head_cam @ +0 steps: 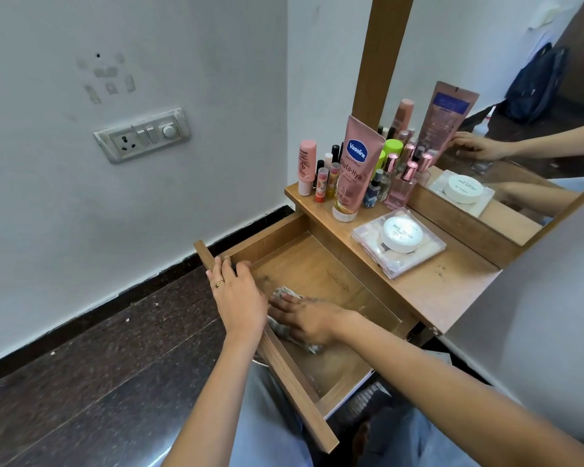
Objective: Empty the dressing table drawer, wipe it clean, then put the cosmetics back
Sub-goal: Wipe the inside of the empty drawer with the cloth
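Surface (445,288) carries the cosmetics (358,163), clustered by the mirror. Drawer (317,264) pulled out. Left hand (236,294) grips the drawer's front edge; right hand (304,318) lies flat, fingers straight, pressing cloth (282,293) onto the drawer floor.

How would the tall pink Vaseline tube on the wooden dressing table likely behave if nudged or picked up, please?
It probably tips easily: the tall pink Vaseline tube stands on its small white cap, widening upward. A fall would likely knock the lip-balm sticks or glass perfume bottles crowded beside it. Its soft plastic body should dent under a firm hold.
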A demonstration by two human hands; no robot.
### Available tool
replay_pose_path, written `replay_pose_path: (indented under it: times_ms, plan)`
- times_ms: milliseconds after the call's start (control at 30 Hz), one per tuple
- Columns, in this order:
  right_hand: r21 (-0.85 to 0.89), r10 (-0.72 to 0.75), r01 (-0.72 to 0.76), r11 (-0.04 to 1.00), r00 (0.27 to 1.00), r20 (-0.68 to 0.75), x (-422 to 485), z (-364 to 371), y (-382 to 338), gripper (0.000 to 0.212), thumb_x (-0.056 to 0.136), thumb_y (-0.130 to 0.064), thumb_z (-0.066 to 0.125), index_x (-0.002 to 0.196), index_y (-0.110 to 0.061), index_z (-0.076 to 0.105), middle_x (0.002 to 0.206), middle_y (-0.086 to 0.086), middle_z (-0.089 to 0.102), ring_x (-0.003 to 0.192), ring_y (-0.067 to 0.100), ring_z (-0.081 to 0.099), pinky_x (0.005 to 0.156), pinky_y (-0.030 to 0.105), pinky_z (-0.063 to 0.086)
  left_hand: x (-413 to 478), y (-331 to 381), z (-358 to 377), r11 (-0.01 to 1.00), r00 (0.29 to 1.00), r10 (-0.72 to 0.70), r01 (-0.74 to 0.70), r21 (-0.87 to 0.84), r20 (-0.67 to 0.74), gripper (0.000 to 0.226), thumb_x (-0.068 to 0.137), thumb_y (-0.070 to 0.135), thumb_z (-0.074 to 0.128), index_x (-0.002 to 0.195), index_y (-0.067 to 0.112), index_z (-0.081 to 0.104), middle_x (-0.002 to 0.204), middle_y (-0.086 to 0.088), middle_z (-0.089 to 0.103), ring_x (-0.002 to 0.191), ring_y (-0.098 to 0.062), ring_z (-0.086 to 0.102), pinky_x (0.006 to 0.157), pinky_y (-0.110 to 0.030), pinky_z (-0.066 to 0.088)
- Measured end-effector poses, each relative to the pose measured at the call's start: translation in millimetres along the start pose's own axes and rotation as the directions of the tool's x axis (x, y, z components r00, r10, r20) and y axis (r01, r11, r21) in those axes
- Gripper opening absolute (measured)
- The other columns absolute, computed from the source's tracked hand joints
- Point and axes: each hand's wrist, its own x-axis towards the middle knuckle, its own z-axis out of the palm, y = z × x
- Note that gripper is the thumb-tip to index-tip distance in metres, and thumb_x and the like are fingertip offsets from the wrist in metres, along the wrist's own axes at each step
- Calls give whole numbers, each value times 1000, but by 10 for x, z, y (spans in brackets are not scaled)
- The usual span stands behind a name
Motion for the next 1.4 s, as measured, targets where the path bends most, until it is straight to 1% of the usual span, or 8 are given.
replay_pose_path:
  times_ms: [200,533,867,1167,1233,1300,1367,1400]
  plan:
    - [160,171,-151,976,978,-120,454,-196,-48,60,101,-38,31,153,-26,4,160,-5,-5,147,14,-5,120,41,7,8,3,-15,999,999,14,-15,40,32,43,82,0,54,124,9,56,142,-23,41,142,-34,20,118,-44,5]
    - [310,486,-418,854,854,-187,458,-327,580,61,100,-34,29,154,-19,5,161,0,-3,147,17,-5,120,36,0,32,-41,59,999,1000,27,-28,38,16,39,84,-10,45,118,1,60,137,-29,46,139,-40,25,117,-46,5]
    - [287,638,-610,739,770,-5,75,-93,470,70,99,-35,30,152,-14,-11,159,6,-17,146,24,-14,120,42,0,33,-31,32,1000,997,17,-19,21,72,42,81,-3,51,121,2,58,140,-28,42,140,-39,21,118,-48,7]
    - [165,832,-854,494,519,195,-373,97,-80,72,102,-28,29,144,7,-19,153,28,-17,142,41,-15,117,48,-2,25,-4,-46,999,995,28,-26,-18,92,40,82,9,59,121,0,58,140,-30,40,140,-39,19,116,-50,12]
    - [140,819,-852,504,523,235,-354,92,-225,74,101,-20,36,143,10,-16,152,31,-17,141,45,-15,117,52,1,21,0,-53,1000,995,25,-23,-22,96,40,82,8,58,122,1,58,141,-29,39,141,-38,18,117,-50,12]
    - [95,768,-807,583,585,261,-281,169,-356,81,95,-12,48,146,6,-13,151,32,-17,138,51,-16,114,60,1,19,-8,-59,999,995,25,-23,-24,97,40,82,8,59,122,3,57,143,-27,38,142,-37,16,118,-48,8]
    - [76,735,-778,624,617,280,-236,259,-396,91,91,-14,57,148,1,-12,150,33,-19,135,56,-17,110,66,-4,17,-12,-59,999,995,27,-25,-23,100,41,82,9,60,123,4,57,144,-26,38,143,-36,15,118,-48,8]
    - [101,739,-791,604,603,300,-250,273,-366,93,91,-18,58,149,0,-12,150,33,-20,134,57,-17,109,67,-4,11,-7,-60,1000,994,26,-24,-19,104,41,83,11,61,123,4,57,144,-26,38,143,-36,15,118,-48,7]
